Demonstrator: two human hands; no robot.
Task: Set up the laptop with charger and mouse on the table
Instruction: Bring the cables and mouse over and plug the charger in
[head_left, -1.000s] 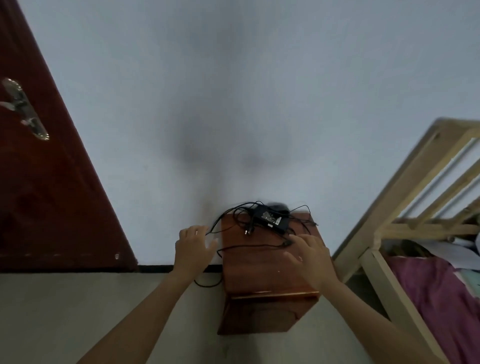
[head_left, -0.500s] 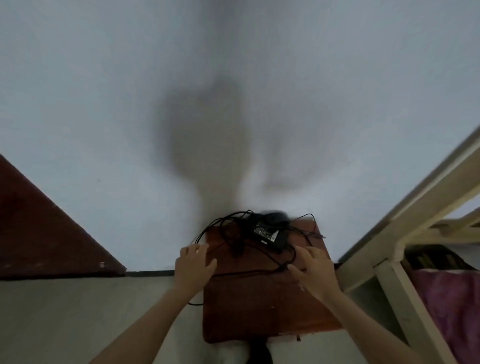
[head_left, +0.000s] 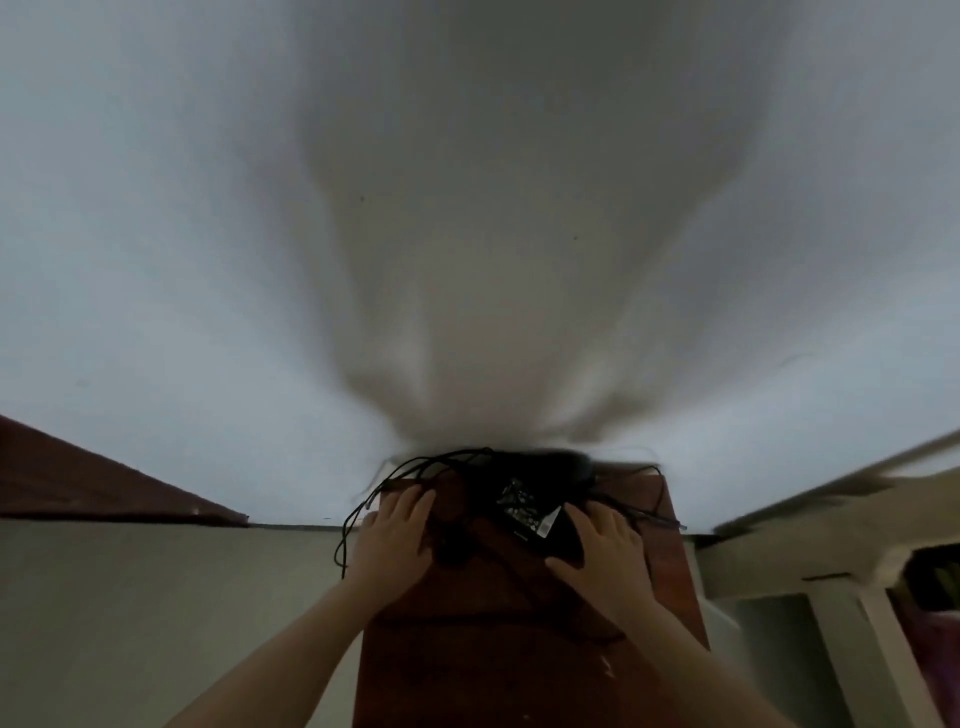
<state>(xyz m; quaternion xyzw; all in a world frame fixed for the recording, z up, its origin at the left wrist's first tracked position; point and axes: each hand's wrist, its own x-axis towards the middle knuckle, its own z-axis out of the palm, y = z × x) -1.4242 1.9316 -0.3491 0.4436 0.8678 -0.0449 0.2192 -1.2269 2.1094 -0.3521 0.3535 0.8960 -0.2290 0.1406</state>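
A small reddish-brown wooden table (head_left: 670, 561) stands against a pale wall. A black charger brick (head_left: 530, 512) with a white label lies on it among tangled black cables (head_left: 395, 478). A dark rounded shape, maybe the mouse (head_left: 561, 460), sits blurred at the table's far edge. My left hand (head_left: 397, 540) rests flat on the table's left side, fingers spread, beside the cables. My right hand (head_left: 602, 551) lies on the right, its fingers touching the charger brick's near end. No laptop is in view.
A dark red door (head_left: 78, 478) stands at the left. A pale wooden bed frame (head_left: 831, 499) with pinkish bedding (head_left: 935, 654) is close on the right. A cable loop (head_left: 345, 540) hangs off the table's left edge over the grey floor (head_left: 130, 623).
The view has moved closer and tilted over the table. Both hands slid forward onto the tabletop; the right hand now touches the charger brick.
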